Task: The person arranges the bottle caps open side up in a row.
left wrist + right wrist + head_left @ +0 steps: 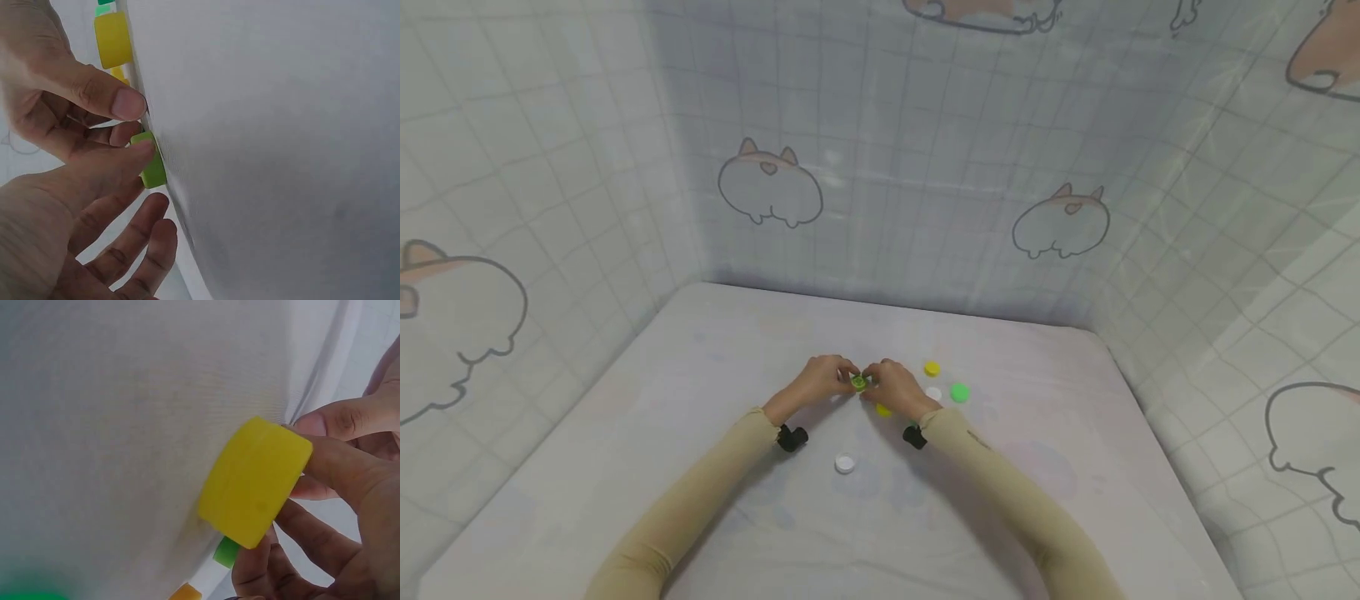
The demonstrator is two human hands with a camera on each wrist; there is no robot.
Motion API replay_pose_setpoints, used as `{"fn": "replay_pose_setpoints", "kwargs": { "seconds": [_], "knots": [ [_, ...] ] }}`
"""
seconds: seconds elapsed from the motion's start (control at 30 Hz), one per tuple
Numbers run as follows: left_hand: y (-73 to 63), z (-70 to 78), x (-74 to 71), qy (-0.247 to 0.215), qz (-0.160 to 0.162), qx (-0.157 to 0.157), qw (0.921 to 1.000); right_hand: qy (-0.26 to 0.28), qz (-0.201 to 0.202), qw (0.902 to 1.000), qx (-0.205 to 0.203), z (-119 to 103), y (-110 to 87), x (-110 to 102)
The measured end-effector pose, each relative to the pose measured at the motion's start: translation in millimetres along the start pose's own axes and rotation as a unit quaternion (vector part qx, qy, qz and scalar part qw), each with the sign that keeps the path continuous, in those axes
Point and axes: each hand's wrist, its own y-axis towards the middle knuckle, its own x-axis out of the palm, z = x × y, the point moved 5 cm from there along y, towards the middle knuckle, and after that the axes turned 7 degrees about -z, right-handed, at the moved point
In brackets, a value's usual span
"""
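A small green cap [859, 382] is between the two hands, just above or on the table. My left hand [822, 382] pinches it; in the left wrist view the thumb lies over the green cap [153, 167], with the other fingers spread below. My right hand [895, 387] is at the cap's other side, thumb and finger tips close together beside it. Whether those tips grip anything is unclear. In the right wrist view a yellow cap [256, 481] stands in front of the right fingertips and hides them.
Around the right hand on the table [1000, 517] lie a yellow cap [932, 368], a bright green cap [959, 392] and a partly covered white cap [933, 393]. Another white cap [845, 463] lies nearer the body. Cloth with dog drawings hangs on the sides and back.
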Motion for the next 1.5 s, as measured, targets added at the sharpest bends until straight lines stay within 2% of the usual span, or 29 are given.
{"fn": "replay_pose_setpoints", "kwargs": {
  "seconds": [0.33, 0.67, 0.93, 1.17, 1.37, 1.5],
  "knots": [
    [4.9, 0.9, -0.7, -0.006, -0.013, -0.02, 0.9997, -0.013, 0.003, 0.9998, 0.014, -2.5, 6.2, 0.1],
    [6.9, 2.9, -0.2, -0.011, -0.014, -0.019, 0.9997, -0.009, 0.012, 0.9995, 0.027, -1.9, 9.3, -1.5],
    [4.6, 5.7, -2.1, -0.018, -0.021, 0.009, 0.9996, -0.002, 0.015, 0.9997, 0.021, -0.5, 7.9, -0.4],
    [2.0, 9.7, -6.6, -0.038, -0.02, 0.042, 0.9982, 0.046, 0.024, 0.9986, -0.005, -2.7, 1.8, -3.2],
    [0.6, 13.0, -6.9, -0.059, -0.036, 0.04, 0.9968, 0.055, 0.036, 0.9974, -0.031, -4.6, -5.1, -6.4],
    [-2.7, 19.1, -9.0, -0.064, -0.035, 0.05, 0.9961, 0.052, 0.043, 0.997, -0.039, -4.7, -11.1, -10.9]
  ]
}}
